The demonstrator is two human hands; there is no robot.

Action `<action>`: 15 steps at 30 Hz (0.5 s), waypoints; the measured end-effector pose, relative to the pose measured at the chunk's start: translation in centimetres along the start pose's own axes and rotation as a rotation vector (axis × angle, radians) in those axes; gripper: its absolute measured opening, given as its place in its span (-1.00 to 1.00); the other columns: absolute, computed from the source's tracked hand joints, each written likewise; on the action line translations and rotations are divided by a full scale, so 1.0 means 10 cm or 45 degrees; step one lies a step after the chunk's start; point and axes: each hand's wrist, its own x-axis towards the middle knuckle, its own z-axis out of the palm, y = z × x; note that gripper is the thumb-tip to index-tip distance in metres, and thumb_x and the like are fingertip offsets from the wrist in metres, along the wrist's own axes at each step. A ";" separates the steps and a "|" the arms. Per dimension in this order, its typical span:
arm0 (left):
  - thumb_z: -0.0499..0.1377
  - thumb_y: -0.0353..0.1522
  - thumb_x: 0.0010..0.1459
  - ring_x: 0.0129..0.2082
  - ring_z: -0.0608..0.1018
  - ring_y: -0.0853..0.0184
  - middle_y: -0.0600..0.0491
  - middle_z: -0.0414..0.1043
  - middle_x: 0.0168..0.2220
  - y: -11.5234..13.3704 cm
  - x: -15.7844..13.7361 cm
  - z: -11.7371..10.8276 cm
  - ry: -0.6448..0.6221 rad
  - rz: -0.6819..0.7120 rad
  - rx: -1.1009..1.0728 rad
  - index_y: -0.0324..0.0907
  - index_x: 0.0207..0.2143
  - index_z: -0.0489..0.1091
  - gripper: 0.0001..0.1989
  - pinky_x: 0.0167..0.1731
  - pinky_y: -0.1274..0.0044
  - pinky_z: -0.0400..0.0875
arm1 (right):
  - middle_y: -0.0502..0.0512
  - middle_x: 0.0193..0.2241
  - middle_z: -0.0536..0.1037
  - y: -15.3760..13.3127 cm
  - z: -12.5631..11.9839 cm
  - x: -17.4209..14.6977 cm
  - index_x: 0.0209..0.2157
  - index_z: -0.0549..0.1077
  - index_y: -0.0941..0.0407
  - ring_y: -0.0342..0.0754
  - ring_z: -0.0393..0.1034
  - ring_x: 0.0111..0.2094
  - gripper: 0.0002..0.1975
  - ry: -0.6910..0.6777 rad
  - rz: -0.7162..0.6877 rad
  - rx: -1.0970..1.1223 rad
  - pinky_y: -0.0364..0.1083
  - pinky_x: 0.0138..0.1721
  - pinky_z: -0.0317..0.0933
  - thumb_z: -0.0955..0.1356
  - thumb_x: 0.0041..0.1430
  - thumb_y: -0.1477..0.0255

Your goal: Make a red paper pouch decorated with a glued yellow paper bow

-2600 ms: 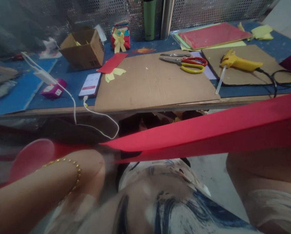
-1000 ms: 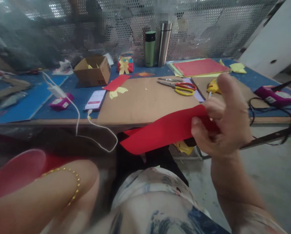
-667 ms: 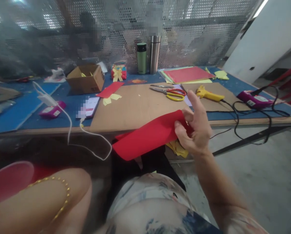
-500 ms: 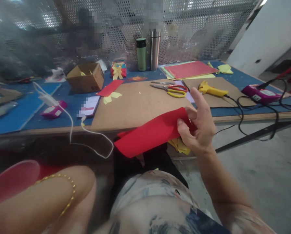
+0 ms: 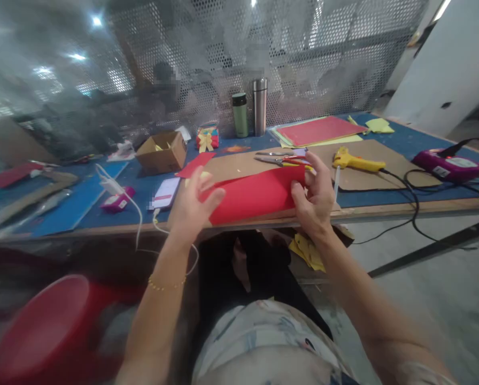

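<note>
A folded sheet of red paper is held over the near edge of the table. At its right end my right hand pinches it between thumb and fingers. My left hand is at the paper's left end, thumb and fingers apart; whether it touches the paper I cannot tell. Behind the sheet lie pliers and scissors with red and yellow handles, partly covered by it. A smaller red paper piece rests beyond my left hand.
A yellow glue gun with a black cable lies at right on cardboard. Further back are a red and yellow paper stack, a green tumbler, a steel flask and a cardboard box. A phone with a white cable lies at left.
My left hand has come up from low on the left to the paper's left end. The red paper has been raised over the table edge, and the view has shifted.
</note>
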 end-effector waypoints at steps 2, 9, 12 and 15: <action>0.53 -0.06 -0.04 0.26 0.47 -0.08 -0.18 0.49 0.16 -0.17 0.18 0.09 -0.025 -0.102 -0.083 -0.05 0.39 0.25 -0.02 0.20 0.16 0.43 | 0.25 0.22 0.47 0.08 0.06 0.05 0.39 0.24 -0.04 0.17 0.49 0.11 -0.37 -0.006 0.023 0.006 0.22 0.12 0.45 0.31 0.30 0.33; 0.55 -0.22 -0.10 0.04 0.62 0.13 -0.13 0.55 0.08 -0.41 0.39 0.09 -0.002 -0.289 -0.386 -0.09 0.29 0.37 -0.11 0.07 0.32 0.54 | 0.15 -0.20 0.56 0.17 0.10 0.12 0.23 0.42 0.07 0.04 0.50 -0.28 -0.51 0.147 0.085 -0.054 0.14 -0.11 0.51 0.32 0.30 0.31; 0.53 -0.25 -0.11 -0.14 0.67 0.16 -0.08 0.63 -0.10 -0.42 0.33 0.12 -0.106 -0.365 -0.451 -0.16 0.06 0.54 -0.36 -0.05 0.30 0.60 | 0.12 -0.24 0.56 0.19 0.12 0.11 0.16 0.47 0.07 0.06 0.52 -0.23 -0.56 0.116 0.169 -0.007 0.13 -0.08 0.51 0.34 0.28 0.29; 0.52 -0.24 -0.10 -0.21 0.68 0.17 -0.05 0.66 -0.25 -0.50 0.36 0.15 -0.052 -0.327 -0.495 -0.20 -0.16 0.60 -0.56 -0.04 0.27 0.60 | 0.13 -0.17 0.61 0.20 0.13 0.11 0.10 0.48 0.05 0.08 0.56 -0.12 -0.58 -0.007 0.261 0.163 0.09 -0.03 0.49 0.38 0.24 0.24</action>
